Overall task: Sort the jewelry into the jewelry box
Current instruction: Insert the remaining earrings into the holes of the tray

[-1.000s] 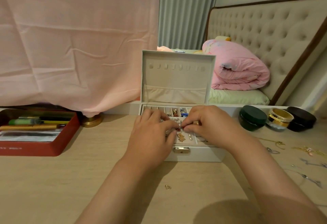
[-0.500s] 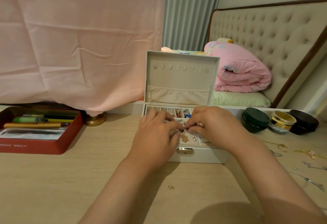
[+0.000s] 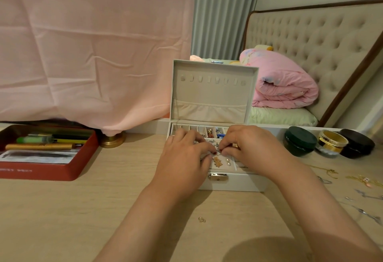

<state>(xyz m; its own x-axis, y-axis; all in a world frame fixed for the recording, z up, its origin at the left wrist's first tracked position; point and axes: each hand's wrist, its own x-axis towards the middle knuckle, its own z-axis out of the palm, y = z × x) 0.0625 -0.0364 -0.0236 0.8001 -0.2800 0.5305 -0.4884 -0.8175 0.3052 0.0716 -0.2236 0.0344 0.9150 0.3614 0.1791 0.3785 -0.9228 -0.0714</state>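
A white jewelry box (image 3: 238,183) stands open on the wooden table, its lid upright. Both hands hover over its tray. My left hand (image 3: 184,158) and my right hand (image 3: 248,147) pinch a small silver piece with a red bead (image 3: 217,151) between their fingertips. In the tray below lie a small orange bear charm (image 3: 217,162) and a pair of pearl studs (image 3: 228,161). The rear compartments hold several small pieces (image 3: 215,133). A tiny gold ring (image 3: 201,219) lies on the table in front of the box.
Loose chains and earrings (image 3: 364,181) are scattered on the table at the right. Three round tins (image 3: 329,142) stand behind them. A red tray of pens (image 3: 47,170) sits at the left, with a brass lamp base (image 3: 113,140) beside it.
Both hands stay over the tray, fingertips together on the small piece. The view has shifted slightly left; nothing else moved.
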